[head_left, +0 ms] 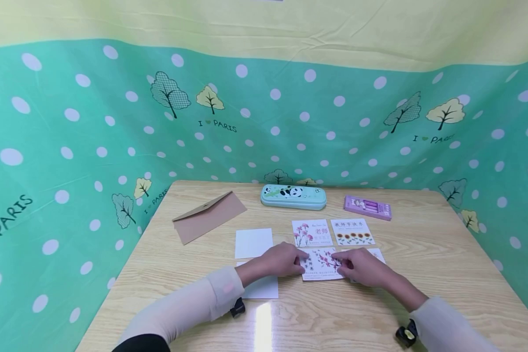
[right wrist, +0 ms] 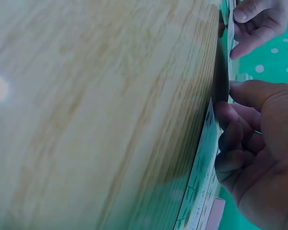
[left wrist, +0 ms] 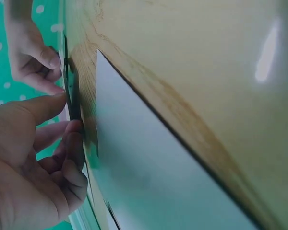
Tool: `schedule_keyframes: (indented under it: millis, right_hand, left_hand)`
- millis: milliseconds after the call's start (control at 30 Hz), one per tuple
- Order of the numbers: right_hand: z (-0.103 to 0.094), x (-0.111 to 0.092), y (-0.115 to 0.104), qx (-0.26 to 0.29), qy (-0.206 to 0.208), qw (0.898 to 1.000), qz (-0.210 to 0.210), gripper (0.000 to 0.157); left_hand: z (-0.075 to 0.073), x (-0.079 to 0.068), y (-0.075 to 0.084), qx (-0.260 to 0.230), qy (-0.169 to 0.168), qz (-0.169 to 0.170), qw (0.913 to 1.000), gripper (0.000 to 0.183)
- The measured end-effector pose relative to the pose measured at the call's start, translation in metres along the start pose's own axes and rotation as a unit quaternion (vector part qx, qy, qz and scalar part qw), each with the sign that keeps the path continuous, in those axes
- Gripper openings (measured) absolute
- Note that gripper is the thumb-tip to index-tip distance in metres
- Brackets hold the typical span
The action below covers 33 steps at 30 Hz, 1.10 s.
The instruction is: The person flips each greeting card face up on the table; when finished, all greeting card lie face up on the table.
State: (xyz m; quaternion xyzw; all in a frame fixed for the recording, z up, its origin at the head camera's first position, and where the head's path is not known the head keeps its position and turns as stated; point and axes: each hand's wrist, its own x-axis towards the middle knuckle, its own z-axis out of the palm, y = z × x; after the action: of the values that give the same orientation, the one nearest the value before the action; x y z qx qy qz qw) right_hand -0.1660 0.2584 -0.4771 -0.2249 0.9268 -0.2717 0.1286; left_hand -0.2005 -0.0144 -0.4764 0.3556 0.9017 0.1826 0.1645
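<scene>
Both hands hold a greeting card with pink blossom branches and Chinese writing (head_left: 320, 270). My left hand (head_left: 283, 259) pinches its left edge between thumb and fingers. At the opposite edge, my right hand (head_left: 362, 267) pinches it the same way. In the right wrist view the held card appears nearly edge-on, with a dark shadow beside it. Just behind lie a card with pink flowers (head_left: 312, 234) and a sunflower card (head_left: 353, 232). Another card (head_left: 377, 254) is mostly hidden by the right hand.
Two blank white cards lie at the left, one farther back (head_left: 253, 243), one nearer (head_left: 264, 289) and partly under the left forearm. A brown envelope (head_left: 211, 219), panda pencil case (head_left: 293, 197) and purple box (head_left: 367, 208) line the back of the wooden table (head_left: 317, 322).
</scene>
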Motion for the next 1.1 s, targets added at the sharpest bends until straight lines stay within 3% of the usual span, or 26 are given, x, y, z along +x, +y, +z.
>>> schedule_keyframes:
  millis: [367,667,833,1100]
  right_hand:
    - [0.002,0.003,-0.002,-0.034,-0.009,0.999,0.027,0.04]
    - [-0.002,0.005,-0.009,-0.033,-0.001,0.999,0.019,0.037]
    - [-0.011,0.013,-0.018,-0.045,0.029,0.999,-0.009,0.036]
    - [-0.017,0.044,-0.038,-0.047,0.043,0.998,0.004,0.043]
  left_hand:
    - [0.008,0.004,0.007,0.094,0.008,-0.015,0.9954,0.042]
    - [0.007,-0.003,-0.004,0.069,0.019,-0.025,0.9971,0.044]
    - [-0.008,-0.015,-0.018,0.046,0.034,-0.04,0.9976,0.042]
    - [-0.038,-0.041,-0.046,0.014,0.082,-0.026,0.9962,0.041]
